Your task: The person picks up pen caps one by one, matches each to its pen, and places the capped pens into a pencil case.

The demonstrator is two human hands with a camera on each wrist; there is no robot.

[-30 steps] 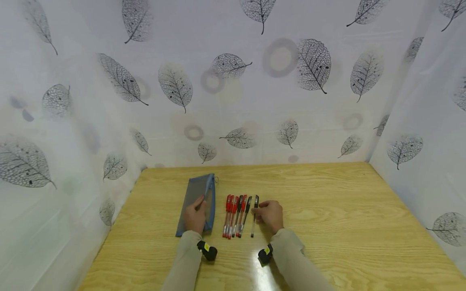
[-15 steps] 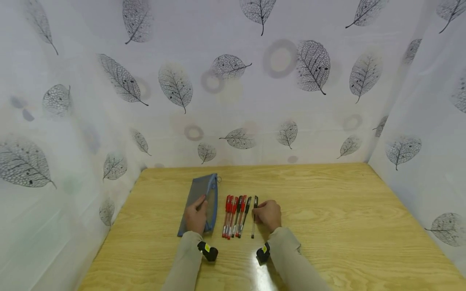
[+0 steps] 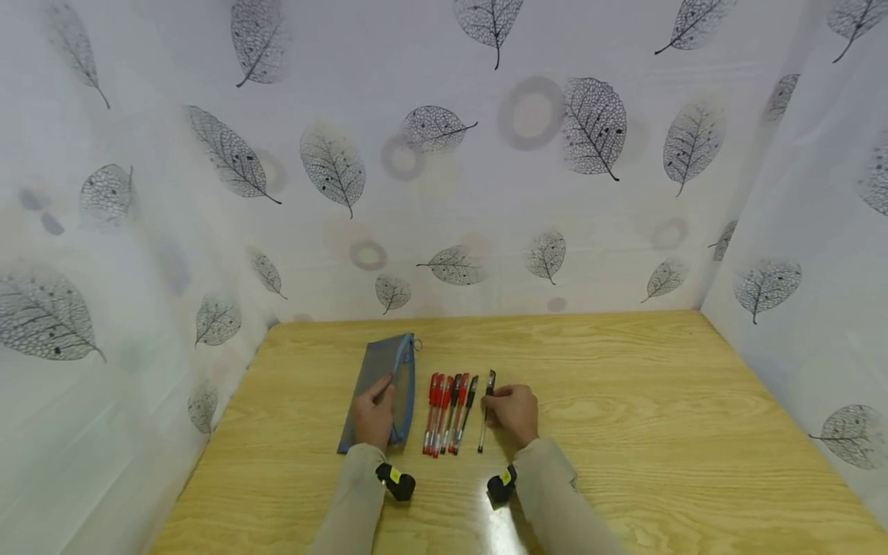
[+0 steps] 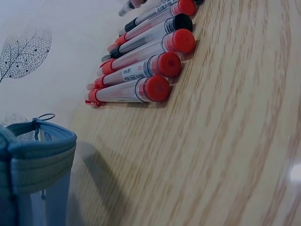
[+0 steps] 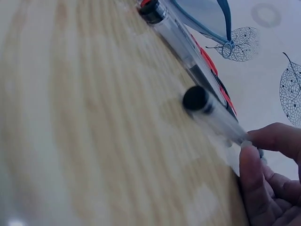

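Note:
My left hand (image 3: 373,415) grips a translucent blue-edged zip pouch (image 3: 366,374) at the left, near its partly parted zip edge. In the left wrist view the pouch's mouth (image 4: 44,146) gapes, while the hand itself is out of sight. Between thumb and finger my right hand (image 3: 514,411) pinches a black-capped gel pen (image 3: 490,383). The pen's black end (image 5: 195,98) points toward the camera in the right wrist view, seemingly just off the table. Several red and black gel pens (image 3: 446,401) lie side by side between the two hands.
Everything lies on a wood-grain table (image 3: 624,432). White curtain with a leaf print (image 3: 454,266) encloses the back and both sides. A small ring (image 3: 418,344) hangs at the pouch's far corner.
The pouch has shifted slightly right in my left hand. The pen in my right hand now leans a little more to the right at its cap. The row of pens stays put.

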